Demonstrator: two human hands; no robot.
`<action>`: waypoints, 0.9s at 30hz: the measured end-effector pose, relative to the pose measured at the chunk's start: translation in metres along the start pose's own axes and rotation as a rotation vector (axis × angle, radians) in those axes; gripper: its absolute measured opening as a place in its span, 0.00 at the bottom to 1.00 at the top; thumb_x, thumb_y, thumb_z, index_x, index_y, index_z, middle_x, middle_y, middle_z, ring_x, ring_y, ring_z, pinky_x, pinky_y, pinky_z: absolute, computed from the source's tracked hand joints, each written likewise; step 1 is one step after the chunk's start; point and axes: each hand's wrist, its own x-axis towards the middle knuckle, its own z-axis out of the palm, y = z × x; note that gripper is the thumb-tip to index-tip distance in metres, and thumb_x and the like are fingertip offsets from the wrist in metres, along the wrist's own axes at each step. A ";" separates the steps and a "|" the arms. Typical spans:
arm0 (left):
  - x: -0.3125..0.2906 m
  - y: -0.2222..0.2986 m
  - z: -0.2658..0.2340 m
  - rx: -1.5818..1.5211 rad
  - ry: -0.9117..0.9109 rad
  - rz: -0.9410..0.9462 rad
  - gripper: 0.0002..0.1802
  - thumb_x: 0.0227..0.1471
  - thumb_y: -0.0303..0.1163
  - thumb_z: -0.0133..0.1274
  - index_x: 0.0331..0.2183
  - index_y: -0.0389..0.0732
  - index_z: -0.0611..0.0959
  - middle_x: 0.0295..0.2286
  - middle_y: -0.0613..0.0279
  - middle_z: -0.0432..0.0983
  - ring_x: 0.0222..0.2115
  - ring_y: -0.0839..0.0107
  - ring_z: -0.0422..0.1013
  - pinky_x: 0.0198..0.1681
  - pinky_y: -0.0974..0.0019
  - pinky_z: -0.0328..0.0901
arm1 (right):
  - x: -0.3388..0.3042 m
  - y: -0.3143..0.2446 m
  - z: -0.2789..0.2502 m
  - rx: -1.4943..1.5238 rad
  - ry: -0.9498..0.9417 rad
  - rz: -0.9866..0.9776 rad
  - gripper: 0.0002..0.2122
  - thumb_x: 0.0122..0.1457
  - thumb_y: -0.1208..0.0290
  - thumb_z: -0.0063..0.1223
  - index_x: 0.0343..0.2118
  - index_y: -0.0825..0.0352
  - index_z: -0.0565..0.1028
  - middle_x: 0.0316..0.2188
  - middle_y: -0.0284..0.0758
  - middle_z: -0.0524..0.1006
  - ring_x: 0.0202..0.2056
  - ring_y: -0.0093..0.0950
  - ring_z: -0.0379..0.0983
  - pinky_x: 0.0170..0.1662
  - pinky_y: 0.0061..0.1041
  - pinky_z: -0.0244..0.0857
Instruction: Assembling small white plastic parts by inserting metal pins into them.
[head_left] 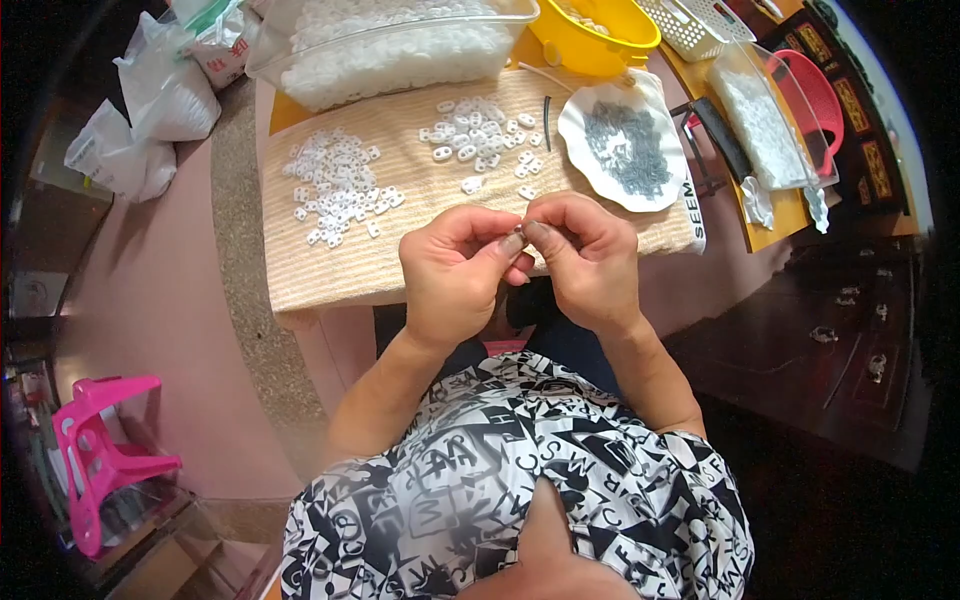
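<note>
My left hand (452,270) and my right hand (588,258) meet over the near edge of the towel-covered table (330,275). Thumbs and fingertips of both pinch together on something tiny, mostly hidden between them. Just beyond lie small white plastic pieces with holes: a spread pile (345,180) to the left and a looser group of oval ones (470,130) in the middle. A scalloped white dish (575,150) at the right holds many small dark grey pieces (630,145). One thin black strip (547,122) rests between the oval pieces and the dish.
At the back stands a clear bin (400,40) full of white pieces, beside a yellow basin (600,45). Another clear bin (765,130) and a red basket (815,105) sit to the right. White bags (165,90) and a pink stool (105,455) are on the left.
</note>
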 end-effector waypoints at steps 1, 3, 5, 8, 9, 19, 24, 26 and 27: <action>-0.001 -0.002 0.000 -0.003 0.013 0.023 0.05 0.44 0.17 0.49 0.29 0.30 0.76 0.21 0.58 0.73 0.20 0.78 0.70 0.22 0.78 0.67 | -0.001 -0.003 0.001 -0.019 0.003 0.043 0.01 0.46 0.83 0.49 0.22 0.74 0.70 0.20 0.35 0.72 0.22 0.20 0.69 0.25 0.18 0.63; -0.001 -0.007 0.001 -0.018 0.037 0.014 0.05 0.44 0.16 0.49 0.29 0.30 0.76 0.21 0.58 0.73 0.20 0.78 0.70 0.21 0.78 0.67 | -0.001 -0.005 0.002 -0.037 0.006 0.086 0.00 0.46 0.83 0.49 0.22 0.74 0.70 0.20 0.36 0.72 0.22 0.20 0.69 0.25 0.18 0.63; 0.001 -0.009 -0.001 -0.029 0.057 0.008 0.05 0.44 0.16 0.49 0.29 0.30 0.76 0.21 0.58 0.73 0.20 0.77 0.70 0.21 0.78 0.67 | 0.001 -0.004 0.003 -0.038 -0.011 0.133 0.01 0.46 0.82 0.50 0.23 0.73 0.71 0.21 0.36 0.72 0.23 0.21 0.70 0.27 0.19 0.63; 0.009 -0.012 -0.007 0.041 0.031 0.048 0.05 0.45 0.17 0.49 0.29 0.30 0.76 0.22 0.57 0.74 0.21 0.76 0.70 0.22 0.77 0.67 | 0.006 0.012 0.000 -0.030 -0.048 0.094 0.03 0.47 0.80 0.51 0.26 0.74 0.73 0.21 0.36 0.73 0.25 0.20 0.70 0.29 0.18 0.64; 0.014 -0.013 -0.011 0.026 0.017 0.065 0.05 0.45 0.18 0.50 0.29 0.30 0.76 0.22 0.57 0.74 0.21 0.76 0.71 0.23 0.76 0.68 | 0.010 0.015 -0.003 0.038 -0.076 0.125 0.05 0.47 0.79 0.51 0.28 0.73 0.74 0.22 0.35 0.74 0.25 0.20 0.70 0.29 0.18 0.64; 0.048 0.006 -0.083 -0.391 -0.025 0.069 0.09 0.44 0.18 0.50 0.33 0.34 0.76 0.26 0.53 0.74 0.25 0.69 0.71 0.27 0.75 0.67 | 0.038 0.047 -0.023 0.019 -0.038 0.300 0.10 0.54 0.77 0.45 0.38 0.75 0.71 0.28 0.35 0.75 0.27 0.19 0.70 0.33 0.16 0.65; 0.049 -0.003 -0.079 -0.432 -0.005 0.000 0.09 0.44 0.18 0.50 0.32 0.34 0.75 0.27 0.53 0.73 0.25 0.70 0.71 0.27 0.74 0.67 | 0.060 0.071 0.006 -0.564 -0.050 -0.179 0.05 0.44 0.76 0.51 0.26 0.66 0.75 0.23 0.40 0.73 0.29 0.39 0.69 0.33 0.31 0.64; 0.046 0.000 -0.072 -0.381 0.018 -0.006 0.08 0.44 0.18 0.50 0.32 0.33 0.75 0.27 0.53 0.73 0.25 0.70 0.71 0.27 0.74 0.67 | 0.074 0.083 0.019 -0.698 -0.087 -0.266 0.04 0.43 0.75 0.52 0.24 0.65 0.75 0.22 0.39 0.72 0.29 0.37 0.69 0.32 0.32 0.63; 0.045 0.001 -0.070 -0.362 0.017 0.002 0.08 0.44 0.18 0.51 0.32 0.32 0.75 0.26 0.53 0.73 0.25 0.70 0.71 0.27 0.74 0.67 | 0.079 0.088 0.024 -0.770 -0.096 -0.283 0.03 0.42 0.75 0.51 0.22 0.65 0.75 0.22 0.39 0.71 0.30 0.37 0.69 0.32 0.32 0.64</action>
